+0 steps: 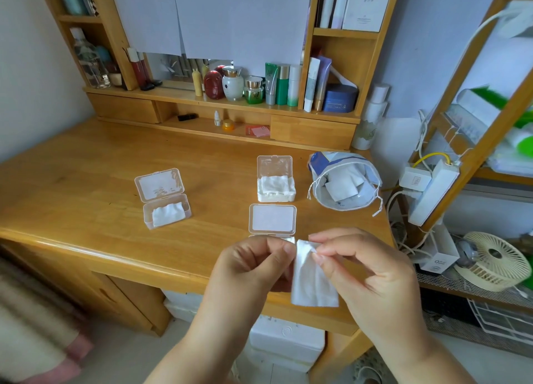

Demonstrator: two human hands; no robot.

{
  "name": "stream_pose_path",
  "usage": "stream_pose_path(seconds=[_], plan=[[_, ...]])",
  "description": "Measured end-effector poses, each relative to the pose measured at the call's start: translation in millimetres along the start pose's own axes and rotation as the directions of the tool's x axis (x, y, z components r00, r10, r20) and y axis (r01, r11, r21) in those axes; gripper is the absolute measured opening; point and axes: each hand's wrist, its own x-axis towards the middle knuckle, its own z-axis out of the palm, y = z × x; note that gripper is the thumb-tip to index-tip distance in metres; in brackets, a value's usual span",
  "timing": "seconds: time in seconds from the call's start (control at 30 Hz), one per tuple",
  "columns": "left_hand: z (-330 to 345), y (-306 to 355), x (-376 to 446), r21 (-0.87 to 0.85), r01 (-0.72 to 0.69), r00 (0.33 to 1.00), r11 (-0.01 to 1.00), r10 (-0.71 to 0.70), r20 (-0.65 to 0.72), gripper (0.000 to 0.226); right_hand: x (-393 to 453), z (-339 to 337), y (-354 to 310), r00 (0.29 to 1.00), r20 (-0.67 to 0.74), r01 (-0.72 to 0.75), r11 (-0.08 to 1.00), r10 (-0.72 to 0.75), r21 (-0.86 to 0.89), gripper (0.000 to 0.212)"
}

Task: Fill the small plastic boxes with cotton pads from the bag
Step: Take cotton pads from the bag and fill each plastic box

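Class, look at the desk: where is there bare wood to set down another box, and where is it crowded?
Bare wood lies left of the left box, and between it and the two middle boxes. The right end is crowded: those boxes, the bag, and both hands pinching a cotton pad over the front edge.

Three clear boxes stand open on the tabletop [86,164]: the left box [166,212] holds a few pads, the far box [276,188] is full, the near box [272,219] shows only its raised lid (its base is hidden). A white pad [313,279] hangs upright above the tabletop's edge. The bag [343,181] lies open at right, with pads inside.
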Motion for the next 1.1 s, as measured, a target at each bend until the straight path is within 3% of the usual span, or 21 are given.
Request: stream_pose_path(seconds=[0.33,0.6,0.67,0.8,1.0,1.1], plan=[[2.7,2.4,-3.0,0.021,0.026,0.999,0.999,-0.027,0.026,0.018,1.8,-1.7,-2.2,0.998,0.03,0.063,0.997,-0.062,-0.036,0.007],[-0.2,1.2,0.0,-0.237,0.356,0.932,0.904,-0.326,0.155,0.019,2.6,-3.4,-6.1,0.991,0.074,0.11,0.993,-0.108,-0.031,0.006],[0.5,0.3,-1.1,-0.196,0.324,0.944,0.926,-0.302,0.133,0.015,3.9,-3.6,-6.9,0.989,0.085,0.125,0.991,-0.12,-0.057,0.006],[2.6,0.9,-3.0,-0.022,0.112,0.992,0.993,-0.11,0.067,0.017,7.5,-3.4,-7.5,0.992,0.11,0.062,0.997,-0.056,-0.045,0.01],[2.8,3.3,-4.7,0.071,-0.044,0.999,0.996,0.042,0.029,0.031,8.4,-5.0,-5.8,0.982,0.168,-0.086,0.996,0.084,0.008,0.004],[5.1,1.9,-7.0,0.161,-0.091,0.996,0.983,0.09,0.016,0.024,5.7,-5.4,-6.8,0.968,0.182,-0.185,0.982,0.176,0.034,0.005]])
